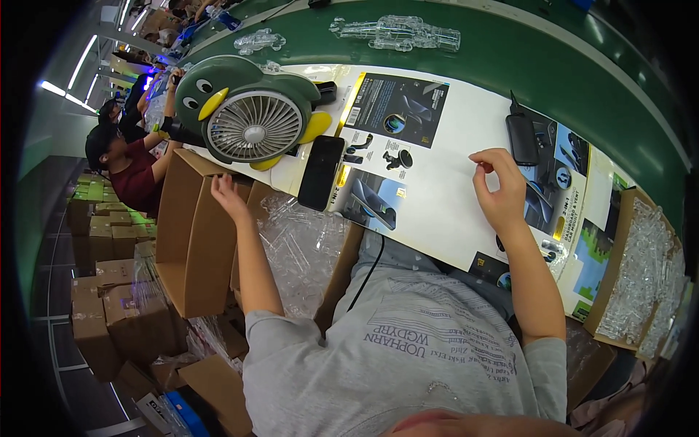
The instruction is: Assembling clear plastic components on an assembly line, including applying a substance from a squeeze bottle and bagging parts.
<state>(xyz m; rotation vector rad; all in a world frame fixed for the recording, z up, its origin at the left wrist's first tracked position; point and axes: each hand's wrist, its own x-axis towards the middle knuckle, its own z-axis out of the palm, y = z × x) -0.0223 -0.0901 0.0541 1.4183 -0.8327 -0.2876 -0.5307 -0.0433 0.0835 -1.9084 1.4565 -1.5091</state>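
My left hand (228, 197) is at the upper edge of an upright cardboard box (207, 247), its fingers stretched and slightly apart. Whether it touches the cardboard I cannot tell. Beside it a large carton holds clear plastic pieces (302, 244). My right hand (502, 191) is over a white printed sheet (444, 189) on the table. Its thumb and index finger curl into a pinch, and anything between the tips is too small to make out. Just beyond this hand lies a black oblong device (522, 138) with a cord.
A penguin-shaped fan (255, 127) and a black phone (321, 173) are at the table's left. Clear plastic figures (400, 33) lie on the green surface (495, 51) behind. At right a carton holds clear pieces (637, 269). People (127, 164) work at far left, near stacked cartons (135, 320).
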